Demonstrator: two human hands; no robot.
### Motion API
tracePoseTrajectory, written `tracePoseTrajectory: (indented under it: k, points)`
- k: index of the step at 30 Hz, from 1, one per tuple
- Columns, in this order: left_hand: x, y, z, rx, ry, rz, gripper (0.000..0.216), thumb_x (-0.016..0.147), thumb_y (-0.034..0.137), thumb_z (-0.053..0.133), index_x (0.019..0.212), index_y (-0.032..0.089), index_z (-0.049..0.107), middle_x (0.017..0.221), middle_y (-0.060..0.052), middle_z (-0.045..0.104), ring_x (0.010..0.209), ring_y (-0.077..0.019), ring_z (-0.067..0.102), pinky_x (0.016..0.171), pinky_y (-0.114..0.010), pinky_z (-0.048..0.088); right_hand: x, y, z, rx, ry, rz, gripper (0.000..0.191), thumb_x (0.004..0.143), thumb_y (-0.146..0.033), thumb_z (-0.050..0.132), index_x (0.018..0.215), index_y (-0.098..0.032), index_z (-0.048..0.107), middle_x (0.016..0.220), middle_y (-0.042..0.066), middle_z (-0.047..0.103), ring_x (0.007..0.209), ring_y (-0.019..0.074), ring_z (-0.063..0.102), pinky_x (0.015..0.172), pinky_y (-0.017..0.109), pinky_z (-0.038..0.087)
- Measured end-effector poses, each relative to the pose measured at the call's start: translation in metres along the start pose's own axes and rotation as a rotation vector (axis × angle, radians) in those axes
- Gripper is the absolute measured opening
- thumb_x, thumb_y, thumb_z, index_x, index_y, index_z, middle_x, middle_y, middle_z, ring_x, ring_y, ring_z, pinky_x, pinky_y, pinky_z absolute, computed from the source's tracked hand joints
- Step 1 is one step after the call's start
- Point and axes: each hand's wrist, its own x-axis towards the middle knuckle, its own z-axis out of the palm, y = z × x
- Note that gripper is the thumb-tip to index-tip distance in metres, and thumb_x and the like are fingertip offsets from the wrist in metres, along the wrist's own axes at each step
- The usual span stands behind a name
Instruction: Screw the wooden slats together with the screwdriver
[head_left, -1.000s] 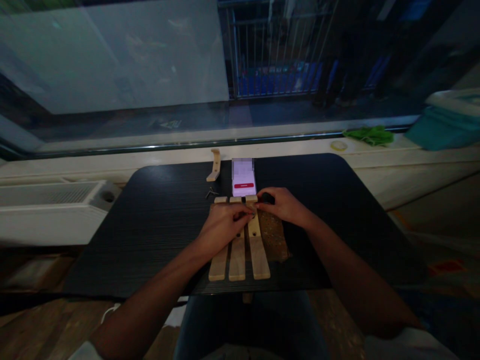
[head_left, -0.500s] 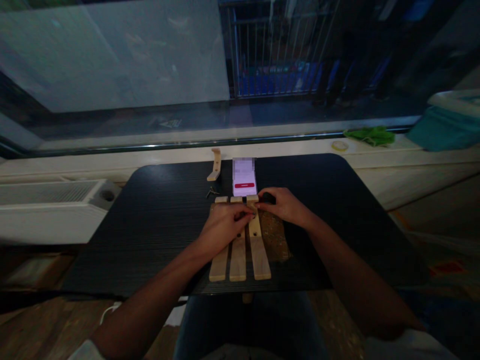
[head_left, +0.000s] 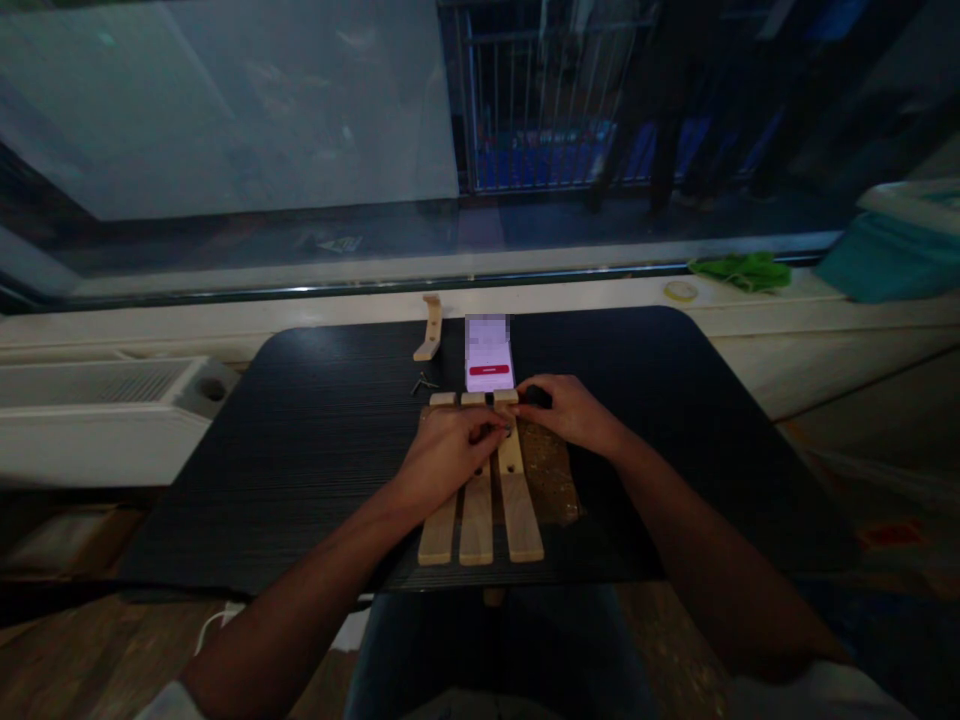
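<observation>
Wooden slats: three, laid side by side on the dark desk, near ends close to its front edge; holes visible in the middle and right slats.
Brown sheet: under the slats, projecting to the right.
Left hand: across the left and middle slats; thumb and fingers brought together at the right slat's upper hole; cannot tell what is pinched.
Right hand: beside the right slat's far end; fingers bent toward the slat around a dark shape, too dim to identify.
Screws: loose, just beyond the left slat.
Phone: just beyond the slats, screen lit.
Bent wooden piece: near the far edge, left of the phone.
</observation>
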Motion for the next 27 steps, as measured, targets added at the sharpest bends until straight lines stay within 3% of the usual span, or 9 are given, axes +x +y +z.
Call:
tracePoseTrajectory:
  k: [13,27]
  points:
    - [-0.0001,-0.0022,0.0025,0.010,0.031,0.040,0.016,0.082,0.016,0.062,0.091,0.018,0.075,0.074,-0.002,0.073,0.064,-0.0144,0.065,0.067,-0.028,0.052,-0.0003,0.0012,0.0004,-0.035,0.013,-0.001,0.010,0.080,-0.027,0.066,0.086,-0.019,0.070,0.091,0.006,0.075,0.084,0.0184,0.068,0.076,0.031,0.049]
    - [-0.0011,-0.0003,0.0021,-0.015,0.011,-0.025,0.016,0.082,0.016,0.063,0.092,0.020,0.075,0.073,-0.001,0.073,0.062,-0.0147,0.065,0.067,-0.028,0.053,-0.0022,-0.0010,-0.0004,-0.037,0.015,0.014,0.009,0.079,-0.025,0.066,0.085,-0.018,0.069,0.092,0.007,0.075,0.085,0.0199,0.069,0.078,0.033,0.050]
